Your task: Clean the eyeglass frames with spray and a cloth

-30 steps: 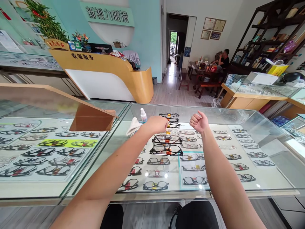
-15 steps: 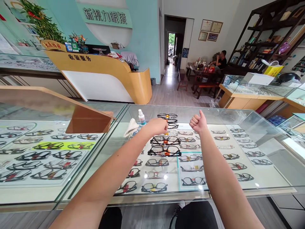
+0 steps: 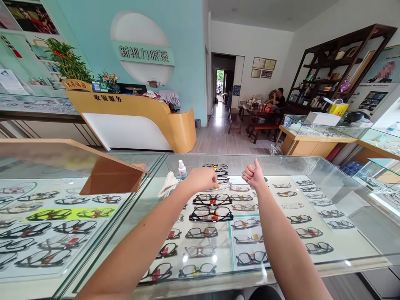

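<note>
My left hand (image 3: 202, 180) is closed in a fist over the glass counter, its back toward me and nothing showing in it. To its right, my right hand (image 3: 253, 175) is raised with fingers curled in and thumb pointing up, holding nothing. A column of black eyeglasses lies on the glass top. The nearest pair (image 3: 211, 213) and the pair behind it (image 3: 212, 199) sit below my left hand; several more (image 3: 215, 166) stand just beyond it, partly covered by it. Left of that hand are a small white spray bottle (image 3: 182, 170) and a white cloth (image 3: 168, 184).
Inside the glass showcase (image 3: 353, 250), rows of eyeglasses rest on white boards. A brown tilted panel (image 3: 112, 177) stands on the left counter. Farther off are a cashier desk (image 3: 184, 129) and a seated person (image 3: 278, 100) at a wooden table. More showcases (image 3: 321, 135) stand at right.
The view has tipped upward, so the room and counter sit lower in the picture. Both hands keep the same closed poses over the counter; the eyeglasses have not visibly moved.
</note>
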{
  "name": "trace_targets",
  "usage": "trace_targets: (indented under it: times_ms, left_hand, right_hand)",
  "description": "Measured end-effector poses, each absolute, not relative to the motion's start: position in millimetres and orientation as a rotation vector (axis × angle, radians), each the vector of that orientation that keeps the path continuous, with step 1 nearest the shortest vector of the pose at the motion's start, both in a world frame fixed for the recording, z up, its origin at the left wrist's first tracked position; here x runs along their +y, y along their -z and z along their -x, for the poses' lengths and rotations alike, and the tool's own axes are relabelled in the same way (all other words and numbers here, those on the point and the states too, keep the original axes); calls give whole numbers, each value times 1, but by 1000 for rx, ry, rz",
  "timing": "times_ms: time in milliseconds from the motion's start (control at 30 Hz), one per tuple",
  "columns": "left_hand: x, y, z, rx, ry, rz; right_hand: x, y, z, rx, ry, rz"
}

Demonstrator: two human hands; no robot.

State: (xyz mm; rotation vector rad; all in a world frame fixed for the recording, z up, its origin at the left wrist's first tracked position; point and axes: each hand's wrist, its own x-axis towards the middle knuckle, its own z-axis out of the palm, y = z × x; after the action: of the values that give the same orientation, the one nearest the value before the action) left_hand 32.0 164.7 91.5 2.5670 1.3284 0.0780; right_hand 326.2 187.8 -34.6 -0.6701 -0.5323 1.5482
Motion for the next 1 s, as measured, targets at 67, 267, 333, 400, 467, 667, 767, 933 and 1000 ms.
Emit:
trace_targets:
  times_ms: [67, 267, 333, 400, 467, 667, 767, 933, 1000]
  left_hand:
    - [159, -101, -29, 1305, -211, -2530]
    - [136, -121, -17, 1205, -721, -2225]
    - [133, -114, -12, 1134, -909, -2062]
    - [134, -97, -7, 1096, -1071, -1871]
    - [138, -75, 0, 1063, -1256, -1635]
    - [154, -12, 30, 850, -1304, -953]
    - [164, 3, 40, 728, -1253, -779]
    - [172, 7, 46, 655, -1176, -857]
    - [171, 5, 46, 652, -1175, -908]
  right_hand:
    - [189, 37, -327, -542, -1537, 665]
    - [191, 40, -326, -518, -1524, 681]
    - [190, 40, -324, -532, -1532, 676]
    - [190, 38, -321, -557, -1539, 672]
    - [188, 36, -319, -583, -1535, 667]
    - [185, 35, -315, -663, -1479, 621]
    - [184, 33, -313, -712, -1454, 636]
    - [176, 5, -297, -799, -1351, 686]
    - [168, -14, -280, -843, -1319, 697]
